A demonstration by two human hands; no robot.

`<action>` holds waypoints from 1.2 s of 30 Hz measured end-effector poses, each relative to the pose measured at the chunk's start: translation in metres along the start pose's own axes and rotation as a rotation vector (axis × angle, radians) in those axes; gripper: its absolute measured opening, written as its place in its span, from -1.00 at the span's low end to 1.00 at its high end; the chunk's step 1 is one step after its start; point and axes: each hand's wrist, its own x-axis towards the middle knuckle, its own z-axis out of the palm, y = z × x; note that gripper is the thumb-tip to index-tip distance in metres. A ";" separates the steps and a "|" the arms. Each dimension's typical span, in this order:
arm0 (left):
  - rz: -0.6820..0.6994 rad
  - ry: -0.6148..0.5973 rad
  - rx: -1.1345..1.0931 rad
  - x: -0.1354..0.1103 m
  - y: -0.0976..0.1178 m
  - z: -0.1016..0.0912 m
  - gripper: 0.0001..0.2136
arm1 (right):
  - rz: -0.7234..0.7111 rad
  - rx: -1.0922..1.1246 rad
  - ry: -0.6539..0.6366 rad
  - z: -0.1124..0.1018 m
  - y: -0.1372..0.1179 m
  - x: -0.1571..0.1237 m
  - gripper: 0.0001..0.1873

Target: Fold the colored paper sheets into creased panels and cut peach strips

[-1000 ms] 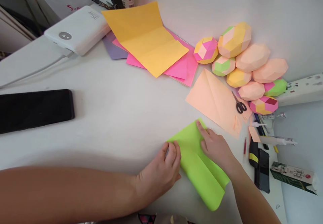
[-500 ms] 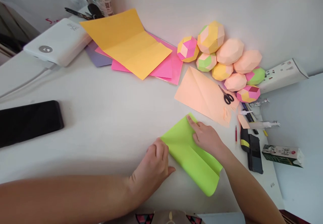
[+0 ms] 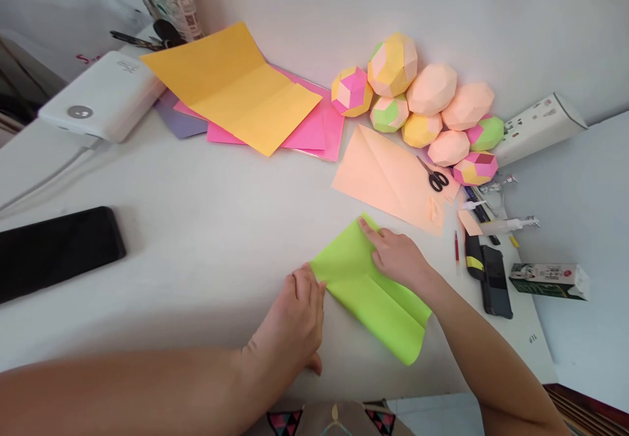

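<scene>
A bright green sheet of paper lies on the white table in front of me, its near part curling over in a loose fold. My left hand is at the sheet's left corner, its bent fingers together on the edge and the thumb lower down, away from the paper. With the index finger stretched out, my right hand presses near the far corner; its other fingers are partly curled. Beyond the green sheet lies a creased peach sheet, with small black-handled scissors on it.
Several faceted paper balls stand against the wall. A yellow sheet lies over pink sheets. At left are a white power bank and a black phone. Pens, a dark phone and a carton are at right.
My left hand has shifted slightly left, and its thumb has swung down and away from the paper. The right index finger stays near the far corner. The whole view has shifted a little.
</scene>
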 end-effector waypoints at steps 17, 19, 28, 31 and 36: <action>0.006 0.090 0.081 -0.002 0.000 0.000 -0.02 | -0.005 0.008 0.031 0.004 0.000 0.000 -0.29; -0.003 0.100 0.083 -0.003 0.001 -0.003 -0.08 | -0.006 0.001 0.034 0.005 0.001 0.001 -0.30; 0.135 0.534 0.032 0.018 -0.016 0.012 -0.71 | -0.009 0.003 0.054 0.009 0.000 0.001 -0.30; 0.195 0.657 0.006 0.029 -0.029 0.021 -0.85 | -0.006 0.024 0.060 0.007 0.001 0.001 -0.30; 0.274 0.574 -0.003 0.022 -0.026 0.018 -0.83 | -0.098 0.110 0.066 -0.001 0.007 -0.003 -0.32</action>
